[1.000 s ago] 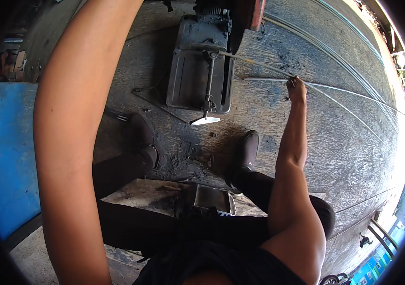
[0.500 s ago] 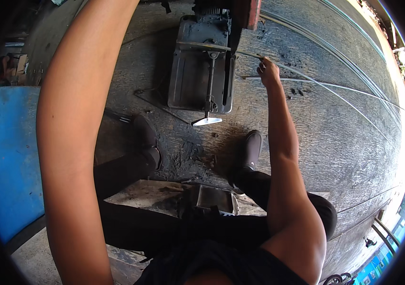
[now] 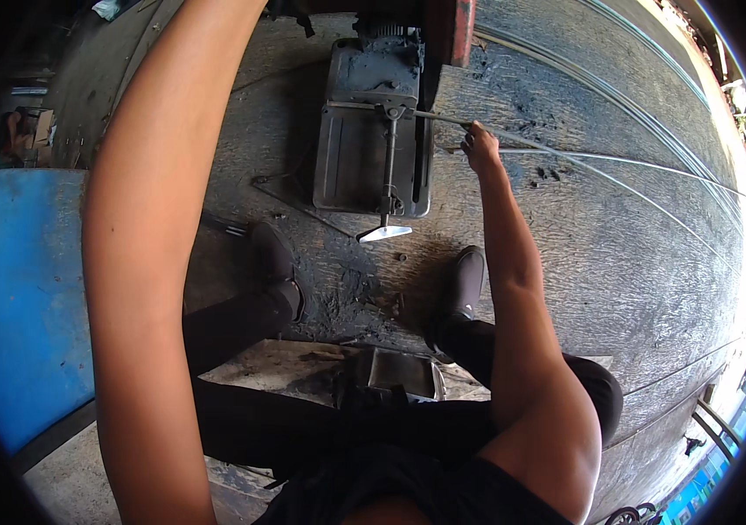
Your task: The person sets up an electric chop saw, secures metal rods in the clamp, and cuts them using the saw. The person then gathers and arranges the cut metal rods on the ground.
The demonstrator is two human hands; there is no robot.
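My right hand (image 3: 481,147) is closed around a long thin metal rod (image 3: 557,152), to the right of a dark metal machine base (image 3: 351,166) that looks like a cut-off saw's. From the hand the rod runs left across the base, by the head of a screw clamp (image 3: 389,162), and trails off to the far right along the ground. A pale, flat handle (image 3: 384,234) sits at the near end of the clamp screw. My left forearm reaches up the left side and leaves the picture at the top, so my left hand is out of sight.
More long rods (image 3: 618,96) lie on the rough ground (image 3: 635,262) at the right. A red part (image 3: 461,35) rises at the machine's far end. A blue panel (image 3: 23,297) stands at the left. Between my legs is a small metal tray (image 3: 404,374).
My right hand has come nearer and slightly left with the rod. The rod's left part now lies close against the clamp head, where before it was farther off. The view has shifted slightly.
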